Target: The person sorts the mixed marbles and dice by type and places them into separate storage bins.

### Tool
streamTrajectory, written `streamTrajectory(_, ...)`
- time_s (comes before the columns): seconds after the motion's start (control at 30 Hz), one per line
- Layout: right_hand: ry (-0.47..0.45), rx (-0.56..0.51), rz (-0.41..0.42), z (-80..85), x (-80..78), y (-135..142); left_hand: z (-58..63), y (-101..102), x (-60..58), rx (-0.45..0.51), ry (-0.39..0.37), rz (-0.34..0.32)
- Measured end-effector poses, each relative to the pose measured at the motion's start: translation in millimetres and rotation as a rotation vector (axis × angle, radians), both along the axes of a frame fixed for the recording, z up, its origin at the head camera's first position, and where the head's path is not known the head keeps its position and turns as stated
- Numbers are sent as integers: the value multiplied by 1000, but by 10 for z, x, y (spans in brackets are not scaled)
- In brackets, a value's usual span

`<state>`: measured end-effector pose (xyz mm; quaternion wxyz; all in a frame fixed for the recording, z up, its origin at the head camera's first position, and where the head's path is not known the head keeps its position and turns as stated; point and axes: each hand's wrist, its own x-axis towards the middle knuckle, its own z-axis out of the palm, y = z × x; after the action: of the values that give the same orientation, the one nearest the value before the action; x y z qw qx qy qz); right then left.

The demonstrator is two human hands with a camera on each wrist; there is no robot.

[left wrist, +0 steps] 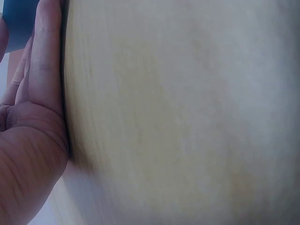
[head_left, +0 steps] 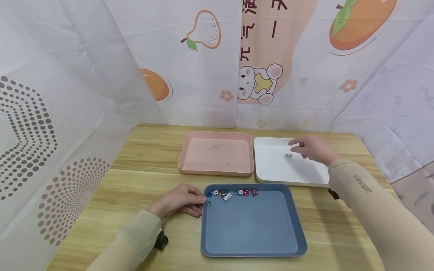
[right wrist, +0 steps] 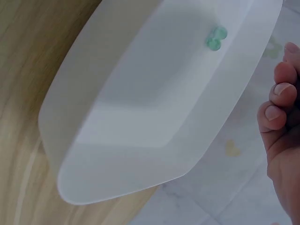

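Observation:
My left hand holds the left rim of the blue-grey tray, its thumb on the rim and its other fingers low against the outer side. In the left wrist view those fingers lie along the tabletop. White dice, red dice and green and blue glass marbles lie along the tray's far edge and far left corner. My right hand hangs over the white tray, fingers loosely bent, nothing visible in them. Two green marbles sit side by side in that tray.
A pink tray stands at the back left, right beside the white one, with a few dark specks on its bottom. All three trays are on a wooden table. Printed curtains hang behind and at both sides.

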<state>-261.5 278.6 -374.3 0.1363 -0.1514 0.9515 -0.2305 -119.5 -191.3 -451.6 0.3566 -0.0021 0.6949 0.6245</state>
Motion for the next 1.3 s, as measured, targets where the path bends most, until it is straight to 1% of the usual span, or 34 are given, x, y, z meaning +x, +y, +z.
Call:
streamTrajectory(0.2,8,-9,17,60,50,-185,0,-6,3,-1,3,-2)
streamTrajectory(0.37,16,-52,47,91,102,-344,1,-7,4,1,0,-1)
streamTrajectory(0.53,-2,-82,81,120,174,-500,6,-3,2,-1,0,-1)
streamTrajectory(0.7,9,-86,133,142,249,-652,10,-2,-7,-2,-1,3)
streamTrajectory(0.9,46,-88,214,138,325,-816,9,-3,-9,-2,-5,2)
streamTrajectory(1.13,36,-104,287,154,424,-966,-1,-4,-6,1,-1,-2)
streamTrajectory(1.3,57,-111,353,127,493,-1056,-7,-4,-5,6,-3,-1)
